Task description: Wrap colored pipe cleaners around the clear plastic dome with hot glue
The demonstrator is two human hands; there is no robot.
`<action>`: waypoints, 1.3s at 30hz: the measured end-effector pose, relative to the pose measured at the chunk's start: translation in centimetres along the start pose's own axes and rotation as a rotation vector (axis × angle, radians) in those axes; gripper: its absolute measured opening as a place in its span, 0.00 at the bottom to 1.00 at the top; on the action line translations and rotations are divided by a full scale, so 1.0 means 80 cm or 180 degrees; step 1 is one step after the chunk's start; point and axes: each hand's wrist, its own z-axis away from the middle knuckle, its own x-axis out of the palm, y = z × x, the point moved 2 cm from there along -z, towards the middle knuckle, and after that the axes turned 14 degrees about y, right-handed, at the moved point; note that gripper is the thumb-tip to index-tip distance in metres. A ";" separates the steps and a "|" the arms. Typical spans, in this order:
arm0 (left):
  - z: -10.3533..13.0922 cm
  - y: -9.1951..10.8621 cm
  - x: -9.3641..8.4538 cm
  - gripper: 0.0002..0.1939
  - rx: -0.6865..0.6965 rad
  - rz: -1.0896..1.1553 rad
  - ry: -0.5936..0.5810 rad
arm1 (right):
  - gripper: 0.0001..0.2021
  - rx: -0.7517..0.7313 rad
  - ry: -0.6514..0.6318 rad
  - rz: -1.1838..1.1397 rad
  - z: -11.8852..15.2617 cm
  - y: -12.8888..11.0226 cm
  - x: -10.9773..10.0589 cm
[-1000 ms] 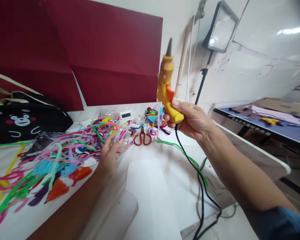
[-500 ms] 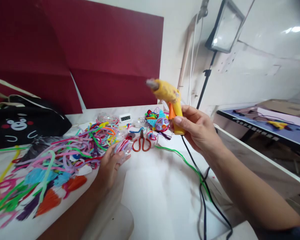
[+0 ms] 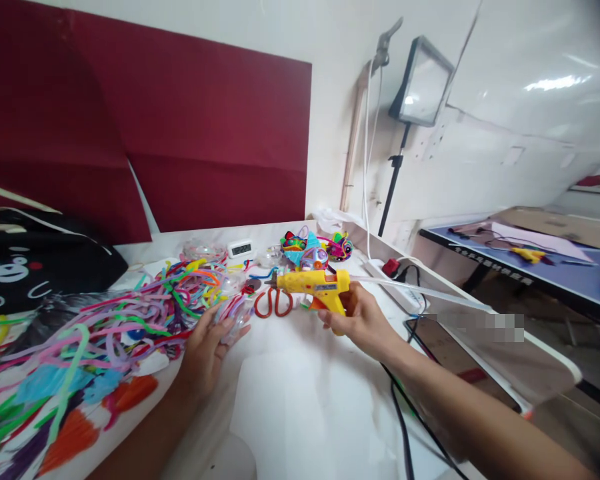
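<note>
My right hand (image 3: 363,320) is closed round the handle of a yellow hot glue gun (image 3: 315,283), its nozzle pointing left and a clear glue stick (image 3: 420,290) poking out of its back end. My left hand (image 3: 207,343) grips a clear plastic ball wound with pink and purple pipe cleaners (image 3: 233,317). Just beyond the ball and partly behind the gun lie scissors with orange-red handles (image 3: 275,303). Colourful pipe-cleaner figures (image 3: 310,250) sit farther back, behind the glue gun.
A heap of pipe cleaners (image 3: 145,307) spreads over the table's left side, beside a black bag (image 3: 55,253). A small white digital clock (image 3: 241,249) stands at the back. White paper (image 3: 285,407) lies in front. To the right are a power strip (image 3: 395,287), a phone (image 3: 460,360) and black cables (image 3: 405,413).
My right hand has lowered the glue gun from up high to just above the table, and its nozzle is closer to the ball. My left hand still holds the ball. The view has shifted slightly.
</note>
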 end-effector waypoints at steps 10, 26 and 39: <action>0.007 -0.002 0.005 0.19 0.0101 -0.0124 -0.0136 | 0.16 0.0341 -0.0490 -0.0265 0.014 0.028 0.016; 0.022 -0.008 0.007 0.27 0.0379 -0.0443 -0.0446 | 0.18 0.0015 -0.0362 0.0098 0.049 0.035 0.022; 0.016 -0.007 0.003 0.29 0.0679 -0.0799 -0.0330 | 0.12 -0.0718 -0.0164 0.0480 0.056 0.039 0.013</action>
